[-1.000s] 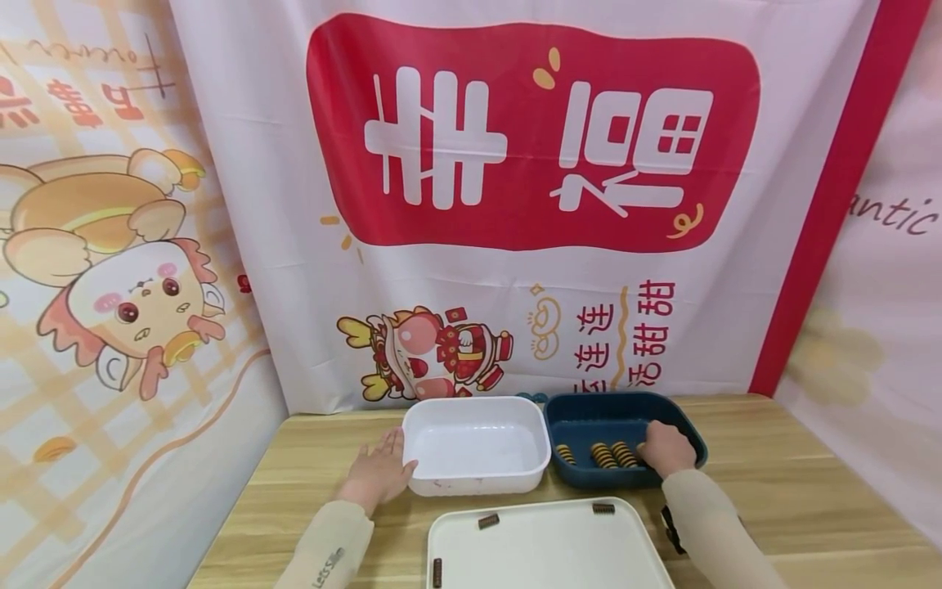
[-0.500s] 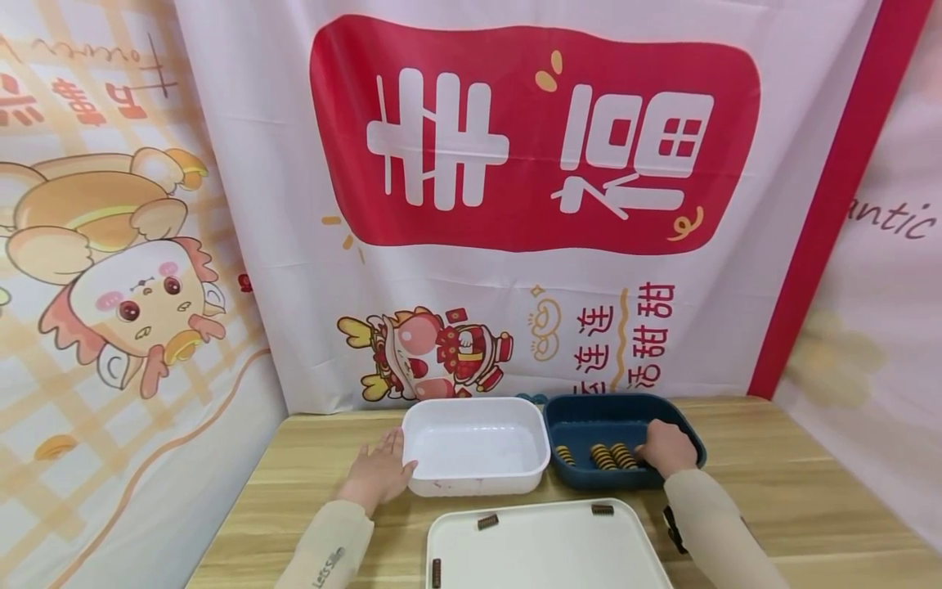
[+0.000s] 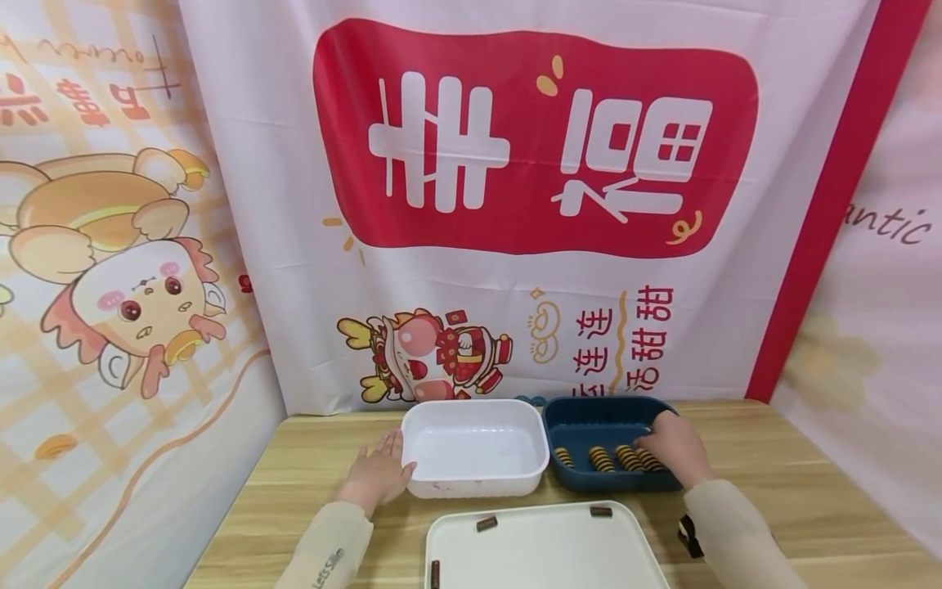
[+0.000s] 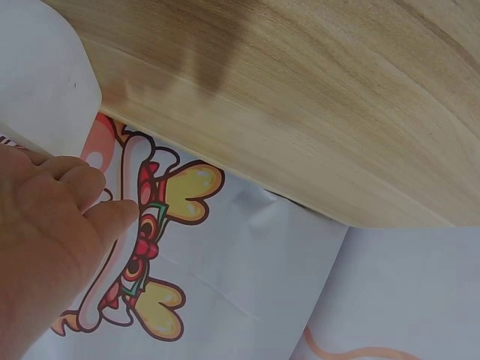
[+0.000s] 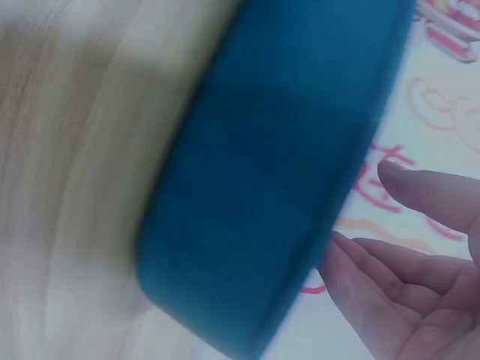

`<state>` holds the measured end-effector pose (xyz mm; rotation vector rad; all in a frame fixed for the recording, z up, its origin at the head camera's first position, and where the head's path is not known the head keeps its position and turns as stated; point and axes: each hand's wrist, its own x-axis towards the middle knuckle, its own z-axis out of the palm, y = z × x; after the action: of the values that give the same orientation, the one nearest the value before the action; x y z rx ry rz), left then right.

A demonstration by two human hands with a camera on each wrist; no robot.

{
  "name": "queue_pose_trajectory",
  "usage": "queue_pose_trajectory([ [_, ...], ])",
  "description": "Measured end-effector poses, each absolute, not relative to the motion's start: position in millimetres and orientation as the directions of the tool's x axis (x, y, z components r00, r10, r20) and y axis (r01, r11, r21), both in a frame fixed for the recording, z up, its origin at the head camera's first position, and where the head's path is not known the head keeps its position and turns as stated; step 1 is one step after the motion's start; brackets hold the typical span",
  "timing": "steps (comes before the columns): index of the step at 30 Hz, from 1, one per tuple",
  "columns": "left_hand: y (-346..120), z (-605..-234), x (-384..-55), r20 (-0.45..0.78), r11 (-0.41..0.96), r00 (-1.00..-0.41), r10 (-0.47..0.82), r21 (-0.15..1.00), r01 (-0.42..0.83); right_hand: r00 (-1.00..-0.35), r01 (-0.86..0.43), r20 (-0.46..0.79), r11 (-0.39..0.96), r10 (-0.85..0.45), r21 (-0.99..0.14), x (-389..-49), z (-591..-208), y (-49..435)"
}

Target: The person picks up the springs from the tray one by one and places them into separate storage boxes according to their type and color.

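My left hand (image 3: 373, 473) rests against the left side of a white plastic bin (image 3: 478, 489), its fingers extended; the left wrist view has it beside the bin's corner. Over the right end of a dark blue bin (image 3: 607, 481) is my right hand (image 3: 677, 448). Its thumb and fingers stand apart with nothing between them in the right wrist view, near the blue bin's rim. Several yellow-and-black striped rolls (image 3: 601, 459) lie along the blue bin's front. Another striped roll (image 3: 649, 460) sits just below my right fingertips.
In front of the bins lies a cream tray (image 3: 545, 552) with three small dark brown ribbed pieces (image 3: 487, 523) near its edges. The wooden table (image 3: 780, 474) ends at a printed cloth backdrop (image 3: 545, 327). The two bins stand side by side.
My right hand has moved slightly right and its fingers have come away from the rolls, so another striped roll shows. My left hand has stayed at the white bin.
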<state>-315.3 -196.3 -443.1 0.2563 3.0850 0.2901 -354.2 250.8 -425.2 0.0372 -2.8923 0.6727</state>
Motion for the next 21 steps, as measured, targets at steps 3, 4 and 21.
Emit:
queue_pose_trajectory([
  [3, -196, -443, -316, -0.014, 0.968, -0.986, 0.168, 0.189, 0.162, -0.979, -0.1, 0.205, 0.882, -0.005, -0.46, -345, -417, 249],
  [4, -196, -443, -316, -0.014, 0.969, -0.986, 0.168, 0.188, 0.162, -0.977, -0.111, 0.213, 0.879, -0.011, -0.465, -340, -413, 247],
  [21, -194, -442, -316, -0.017, 0.968, -0.985, 0.171, 0.191, 0.165, -0.985, -0.151, 0.144, 0.879, -0.095, -0.453, -249, -394, 232],
])
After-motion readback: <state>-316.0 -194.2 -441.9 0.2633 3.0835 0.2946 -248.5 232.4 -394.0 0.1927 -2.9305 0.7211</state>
